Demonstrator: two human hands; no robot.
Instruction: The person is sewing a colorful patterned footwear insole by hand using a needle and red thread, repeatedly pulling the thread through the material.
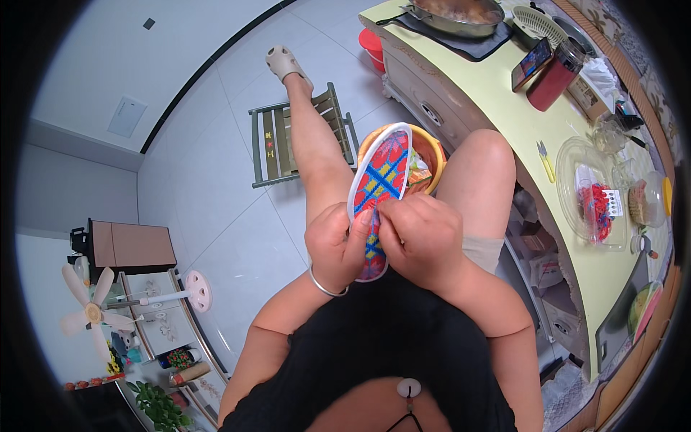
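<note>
An embroidered insole (383, 173) with a white rim and a red, blue and yellow stitched pattern is held upright over my lap. My left hand (335, 248) grips its lower left side, the thumb lying on the stitched face. On the insole's right side, my right hand (421, 229) is closed, its fingertips pinched together against the stitching. Whatever lies in that pinch is too small to make out. Behind the insole, a yellow-orange bucket (436, 155) with wrappers inside stands between my legs, partly hidden.
On the pale table (461, 79) at the right are a red thermos (554, 78), a propped phone (531, 65), yellow-handled thread snips (545, 163) and a clear tray (568, 180) with red thread. A pan (461, 16) sits farther back. My leg crosses a folding stool (272, 144).
</note>
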